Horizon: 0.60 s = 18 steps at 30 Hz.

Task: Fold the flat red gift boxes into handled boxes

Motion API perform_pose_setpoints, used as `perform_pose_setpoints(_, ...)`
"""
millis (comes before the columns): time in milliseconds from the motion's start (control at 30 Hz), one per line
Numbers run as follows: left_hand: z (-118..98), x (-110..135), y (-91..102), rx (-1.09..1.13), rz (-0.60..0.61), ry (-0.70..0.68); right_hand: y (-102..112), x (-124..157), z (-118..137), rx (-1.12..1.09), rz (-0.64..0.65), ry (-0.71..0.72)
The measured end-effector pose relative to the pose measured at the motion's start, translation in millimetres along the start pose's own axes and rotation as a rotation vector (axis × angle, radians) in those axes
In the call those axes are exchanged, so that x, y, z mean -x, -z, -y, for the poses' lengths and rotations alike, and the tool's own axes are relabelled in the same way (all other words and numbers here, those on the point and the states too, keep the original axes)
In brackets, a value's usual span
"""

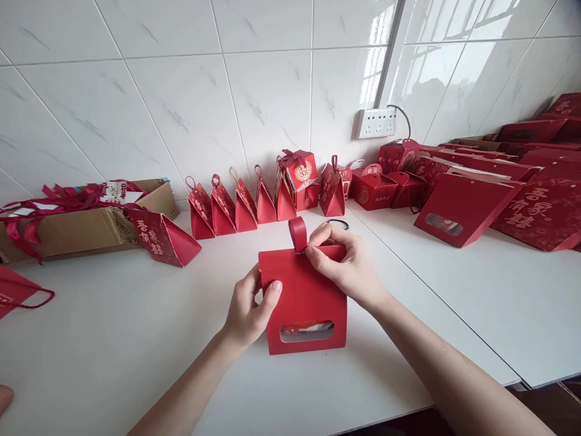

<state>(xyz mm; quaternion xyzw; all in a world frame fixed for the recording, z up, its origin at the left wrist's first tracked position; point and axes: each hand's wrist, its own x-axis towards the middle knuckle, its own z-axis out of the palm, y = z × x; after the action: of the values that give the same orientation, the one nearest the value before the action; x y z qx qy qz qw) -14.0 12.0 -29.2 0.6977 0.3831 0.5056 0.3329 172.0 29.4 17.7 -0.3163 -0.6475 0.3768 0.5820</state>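
A red paper gift box (302, 290) stands upright on the table before me, with a cut-out window (307, 330) low on its front that shows something red and white inside. My left hand (252, 303) grips its left side, thumb on the front and fingers behind. At the top edge, my right hand (342, 260) pinches the base of a dark red ribbon loop (298, 234) between thumb and forefinger. The loop sticks up above the box. What lies behind the box's top is hidden.
Several small red boxes (245, 206) with loops line the tiled wall. A cardboard carton (68, 236) with ribbons stands left, a tipped red box (166, 236) beside it. Red bags (467, 209) are stacked right, under a power strip (376, 123). Part of a finger (4, 398) shows lower left.
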Motion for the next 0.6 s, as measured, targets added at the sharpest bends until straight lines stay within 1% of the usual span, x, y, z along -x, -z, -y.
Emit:
perform_pose_setpoints(267,-1.7,-1.9,-0.6,0.007,-0.015,-0.006,-1.4,1.1,1.1,-0.082,0.014,-0.07)
perform_pose_setpoints(400,-3.1,-2.2,-2.2,0.014,-0.04,0.018,-1.8,1.9,1.2,-0.139,0.004,-0.121)
perform_pose_setpoints(500,-4.6,-3.1,-2.3,0.062,-0.079,0.075,-0.9,1.5,-0.1,-0.14,-0.009,-0.141)
perform_pose_setpoints(600,-6.2,-8.7,1.2,0.185,-0.193,0.208,-0.8,-1.5,-5.2,-0.153,0.038,-0.192)
